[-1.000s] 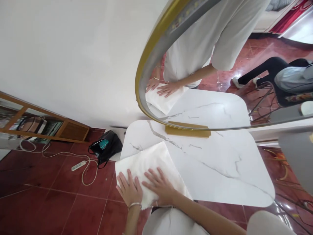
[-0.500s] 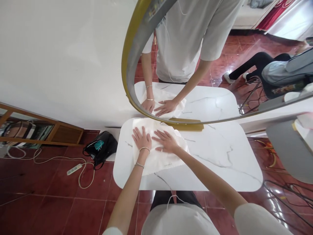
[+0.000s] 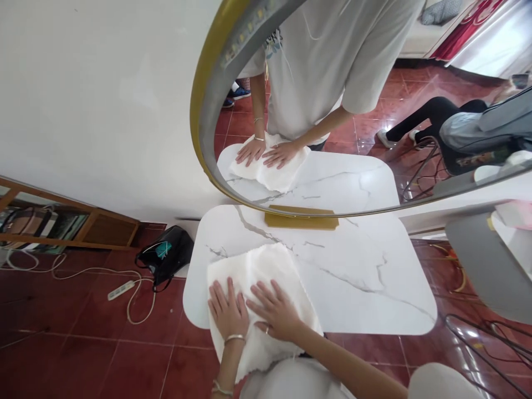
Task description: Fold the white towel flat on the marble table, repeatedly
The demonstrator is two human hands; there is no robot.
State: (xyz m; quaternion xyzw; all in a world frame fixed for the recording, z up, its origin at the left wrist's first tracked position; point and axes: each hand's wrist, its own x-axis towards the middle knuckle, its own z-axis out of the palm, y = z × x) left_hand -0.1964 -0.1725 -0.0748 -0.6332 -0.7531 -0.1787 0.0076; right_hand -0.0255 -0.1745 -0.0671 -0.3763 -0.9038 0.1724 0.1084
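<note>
A white cloth (image 3: 266, 260) lies spread on the white marble-patterned table (image 3: 374, 277), its near part hanging past the front edge toward my shirt. Flat on the cloth's left side is my left hand (image 3: 229, 311), fingers stretched out, with bracelets at the wrist. My right hand (image 3: 275, 313) presses on the cloth just to the right, fingers spread and a ring on one of them. Both hands are open and sit close to the table's near edge. The mirror (image 3: 332, 206) repeats the hands and cloth from the front.
A gold mirror base (image 3: 301, 218) stands on the table's far side against the wall. At left on the red tiles are a black bag (image 3: 172, 252), a power strip (image 3: 120, 290) with its cord, and a wooden shelf (image 3: 110, 228). A grey chair (image 3: 486, 266) is at right.
Both hands have slid toward me from the table's far side, bringing the cloth along. The cloth now hangs past the near edge. The view has shifted slightly.
</note>
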